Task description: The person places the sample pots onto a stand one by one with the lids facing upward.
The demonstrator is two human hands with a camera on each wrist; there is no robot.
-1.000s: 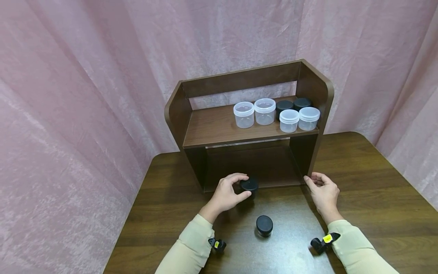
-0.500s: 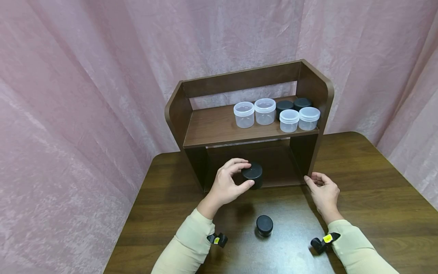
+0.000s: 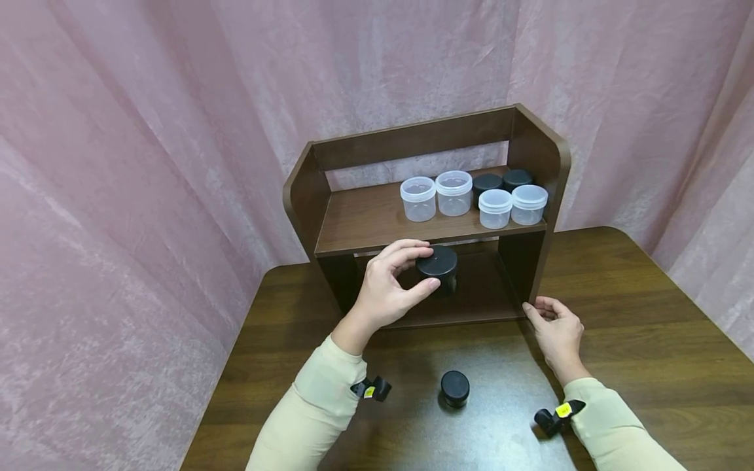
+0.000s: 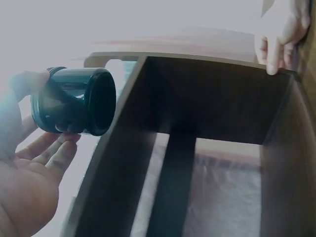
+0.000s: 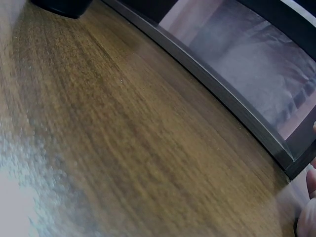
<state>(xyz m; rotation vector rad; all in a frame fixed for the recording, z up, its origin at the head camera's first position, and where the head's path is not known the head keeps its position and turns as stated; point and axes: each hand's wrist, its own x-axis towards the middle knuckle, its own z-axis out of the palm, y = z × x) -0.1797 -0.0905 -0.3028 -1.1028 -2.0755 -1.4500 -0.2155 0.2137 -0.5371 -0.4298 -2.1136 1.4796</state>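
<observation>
My left hand holds a black lidded jar between thumb and fingers, in front of the lower opening of the brown wooden shelf. In the left wrist view the jar looks dark and glossy, its bottom facing the shelf. My right hand grips the bottom front corner of the shelf's right side panel, thumb on the front and fingers outside. A smaller black-lidded jar stands on the table near the middle.
On the upper shelf stand two taller clear tubs, two shorter clear tubs and two black jars, grouped toward the right. The shelf sits on a wood-grain table. A pink curtain hangs behind.
My left hand has lifted the black jar from near the table by the shelf's lower edge up toward the upper shelf's front. My right hand and the smaller jar have stayed put.
</observation>
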